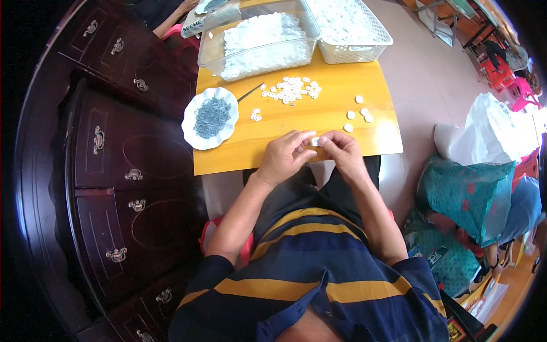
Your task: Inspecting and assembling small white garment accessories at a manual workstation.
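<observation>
My right hand [346,154] pinches a small white plastic piece [315,141] between thumb and fingers, over the table's near edge. My left hand [283,155] meets it from the left, thumb and fingers curled toward the piece; anything small between them is too fine to make out. Beyond my hands lies a loose heap of white plastic pieces [292,89], with a few more pieces [256,115] nearer my left hand. Several rounded white pieces [365,112] sit apart on the right. A white scalloped plate [232,126] holds many thin grey metal parts [211,118].
On the yellow table [228,163], a clear plastic bin [212,60] and a white basket [353,55] hold many white pieces. A dark thin rod [250,92] lies by the plate. Dark wooden drawers [154,154] border the left; bulky teal bags [464,191] stand right. Another person's arm [174,20] shows far left.
</observation>
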Action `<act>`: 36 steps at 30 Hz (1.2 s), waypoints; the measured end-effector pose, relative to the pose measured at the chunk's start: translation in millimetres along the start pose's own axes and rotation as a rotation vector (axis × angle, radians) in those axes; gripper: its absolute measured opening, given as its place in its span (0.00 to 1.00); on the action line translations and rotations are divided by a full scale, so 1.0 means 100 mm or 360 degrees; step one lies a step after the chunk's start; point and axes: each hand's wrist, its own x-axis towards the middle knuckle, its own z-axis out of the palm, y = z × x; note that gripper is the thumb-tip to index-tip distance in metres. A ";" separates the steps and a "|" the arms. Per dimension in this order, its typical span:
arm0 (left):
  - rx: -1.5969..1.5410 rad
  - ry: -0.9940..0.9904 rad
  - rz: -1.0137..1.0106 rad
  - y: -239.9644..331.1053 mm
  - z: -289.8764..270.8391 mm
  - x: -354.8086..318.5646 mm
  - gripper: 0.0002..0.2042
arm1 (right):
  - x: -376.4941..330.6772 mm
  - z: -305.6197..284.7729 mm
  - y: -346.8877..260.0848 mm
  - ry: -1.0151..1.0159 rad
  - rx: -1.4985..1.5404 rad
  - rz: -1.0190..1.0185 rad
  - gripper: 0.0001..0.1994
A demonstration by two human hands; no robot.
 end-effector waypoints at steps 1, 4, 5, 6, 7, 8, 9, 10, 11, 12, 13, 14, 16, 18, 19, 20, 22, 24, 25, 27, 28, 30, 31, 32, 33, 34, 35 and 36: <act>0.0009 0.0007 -0.0003 0.00 -0.03 -0.03 0.12 | 0.02 -0.06 0.00 0.0048 -0.0084 -0.0142 0.09; 0.0214 0.0135 -0.0245 -0.10 -0.16 -0.12 0.14 | 0.07 -0.32 -0.10 0.0336 -0.0715 -0.0393 0.10; 0.0365 0.0214 -0.0227 -0.22 -0.22 -0.17 0.13 | 0.08 -0.39 -0.15 0.0460 -0.0918 -0.0420 0.10; 0.0513 0.0289 -0.0209 -0.27 -0.26 -0.18 0.13 | 0.07 -0.44 -0.18 0.0631 -0.1002 -0.0560 0.10; 0.0513 0.0292 -0.0210 -0.32 -0.28 -0.20 0.13 | 0.13 -0.56 -0.16 0.0652 -0.1129 -0.0632 0.09; 0.0594 0.0314 -0.0221 -0.37 -0.30 -0.20 0.12 | 0.15 -0.63 -0.17 0.0727 -0.1279 -0.0695 0.08; 0.0676 0.0335 -0.0235 -0.39 -0.33 -0.19 0.11 | 0.17 -0.66 -0.18 0.0800 -0.1428 -0.0756 0.07; 0.0723 0.0331 -0.0222 -0.41 -0.33 -0.16 0.09 | 0.18 -0.67 -0.18 0.0793 -0.1429 -0.0757 0.07; 0.0724 0.0337 -0.0226 -0.43 -0.31 -0.14 0.09 | 0.20 -0.68 -0.18 0.0807 -0.1511 -0.0721 0.07; 0.0719 0.0338 -0.0233 -0.40 -0.29 -0.09 0.08 | 0.21 -0.70 -0.20 0.0824 -0.1596 -0.0688 0.07; 0.0712 0.0341 -0.0239 -0.39 -0.27 -0.05 0.08 | 0.23 -0.73 -0.19 0.0819 -0.1602 -0.0696 0.07; 0.0709 0.0352 -0.0241 -0.41 -0.25 -0.01 0.08 | 0.26 -0.76 -0.16 0.0835 -0.1649 -0.0749 0.07; 0.0843 0.0335 -0.0206 -0.46 -0.21 0.05 0.07 | 0.30 -0.75 -0.13 0.0829 -0.1703 -0.0815 0.08; 0.0849 0.0307 -0.0237 -0.53 -0.19 0.09 0.06 | 0.29 -0.71 -0.13 0.0958 -0.1627 -0.0934 0.07; 0.0854 0.0262 -0.0260 -0.56 -0.18 0.09 0.05 | 0.29 -0.68 -0.15 0.0937 -0.1637 -0.0947 0.07; 0.0854 0.0284 -0.0273 -0.58 -0.17 0.09 0.05 | 0.29 -0.63 -0.16 0.0924 -0.1574 -0.0965 0.07; 0.0967 0.0242 -0.0203 -0.61 -0.16 0.09 0.04 | 0.26 -0.43 -0.27 0.0870 -0.1442 -0.0933 0.07; 0.0992 0.0224 -0.0223 -0.62 -0.15 0.06 0.05 | 0.31 -0.22 -0.34 0.0743 -0.1443 -0.1000 0.07; 0.1016 0.0186 -0.0231 -0.62 -0.15 0.06 0.05 | 0.35 -0.13 -0.37 0.0634 -0.1434 -0.1056 0.06; 0.0880 0.0227 -0.0241 -0.59 -0.19 -0.01 0.05 | 0.48 0.08 -0.35 0.0466 -0.1368 -0.1033 0.06; 0.0737 0.0251 -0.0241 -0.58 -0.21 -0.06 0.05 | 0.54 0.18 -0.34 0.0404 -0.1425 -0.1081 0.05; 0.0600 0.0361 -0.0180 -0.57 -0.27 -0.15 0.04 | 0.66 0.38 -0.31 0.0328 -0.1482 -0.1132 0.05; 0.0460 0.0460 -0.0110 -0.58 -0.29 -0.20 0.03 | 0.73 0.48 -0.28 0.0243 -0.1538 -0.1175 0.05; 0.0459 0.0466 -0.0115 -0.58 -0.31 -0.27 0.03 | 0.80 0.57 -0.25 0.0157 -0.1593 -0.1216 0.05; 0.0296 0.0531 -0.0188 -0.57 -0.31 -0.33 0.02 | 0.87 0.66 -0.21 0.0153 -0.1598 -0.1215 0.05; 0.0134 0.0596 -0.0260 -0.57 -0.32 -0.39 0.01 | 0.94 0.75 -0.17 0.0076 -0.1641 -0.1156 0.05; 0.0129 0.0600 -0.0262 -0.58 -0.32 -0.44 0.01 | 0.99 0.83 -0.12 -0.0001 -0.1684 -0.1095 0.07; 0.0080 0.0636 -0.0314 -0.57 -0.33 -0.49 0.01 | 1.04 0.94 -0.09 -0.0021 -0.1741 -0.1069 0.08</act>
